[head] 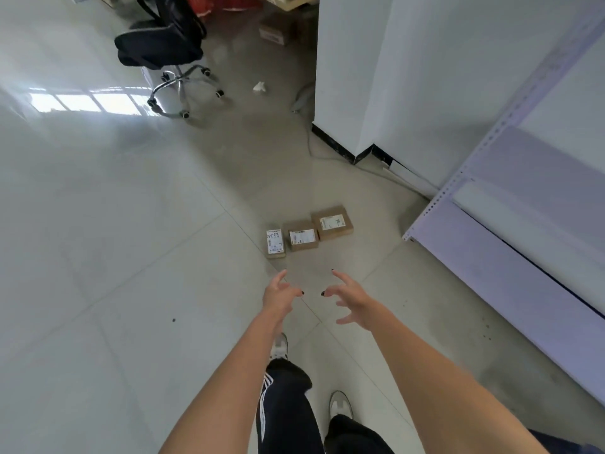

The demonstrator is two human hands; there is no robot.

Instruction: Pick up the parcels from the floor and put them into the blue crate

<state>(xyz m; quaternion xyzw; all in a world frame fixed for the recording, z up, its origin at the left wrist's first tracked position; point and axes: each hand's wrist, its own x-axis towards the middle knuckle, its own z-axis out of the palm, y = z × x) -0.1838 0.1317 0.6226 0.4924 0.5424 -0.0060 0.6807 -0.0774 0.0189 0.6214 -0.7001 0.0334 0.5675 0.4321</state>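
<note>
Fingers point(281, 279) spread, holding nothing; three labelled cardboard parcels point(302, 239) just beyond fingertips. Risk: grabbing all together, dropping one.

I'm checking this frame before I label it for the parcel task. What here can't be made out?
- Blue crate: nowhere in the head view, so its place is unknown.
- Labels on the three parcels: too small to read.
- Box at the top: blurred, partly behind the white wall.
- Chair: top cut off by the frame edge.
- Left hand and right hand: open, holding nothing; their palms face away.
</note>
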